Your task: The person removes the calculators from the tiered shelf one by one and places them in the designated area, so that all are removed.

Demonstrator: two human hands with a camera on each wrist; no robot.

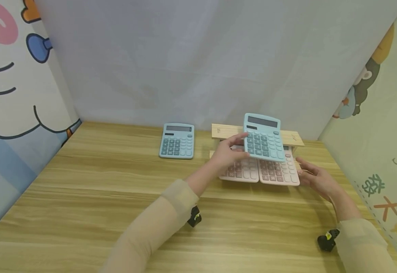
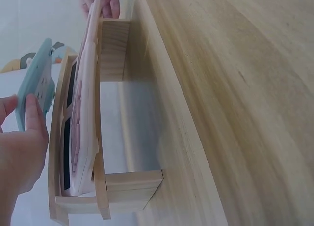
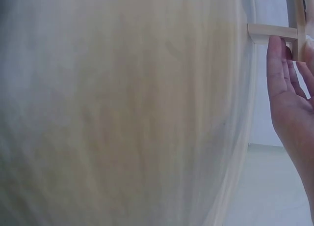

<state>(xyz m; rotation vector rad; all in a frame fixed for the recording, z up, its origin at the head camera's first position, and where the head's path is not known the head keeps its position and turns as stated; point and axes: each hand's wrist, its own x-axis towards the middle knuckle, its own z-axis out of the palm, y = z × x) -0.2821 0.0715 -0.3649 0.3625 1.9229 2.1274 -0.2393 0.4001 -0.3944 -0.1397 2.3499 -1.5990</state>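
Note:
Thumb and fingers of my left hand (image 1: 227,153) pinch the left edge of a light blue calculator (image 1: 264,137), held raised with its keys facing me. Behind and below it, a low wooden rack (image 1: 226,131) carries two pink calculators side by side, the left one (image 1: 249,173) and the right one (image 1: 280,175), both partly covered by the blue one. In the left wrist view the blue calculator (image 2: 35,83) is apart from the pink ones. My right hand (image 1: 317,182) is at the rack's right end, its fingers extended beside the wooden leg (image 3: 272,32).
A second light blue calculator (image 1: 176,141) lies on the wood-grain table (image 1: 116,182), left of the rack. A pale cloth backdrop (image 1: 171,64) rises behind the table, with cartoon-printed panels (image 1: 14,83) at the sides.

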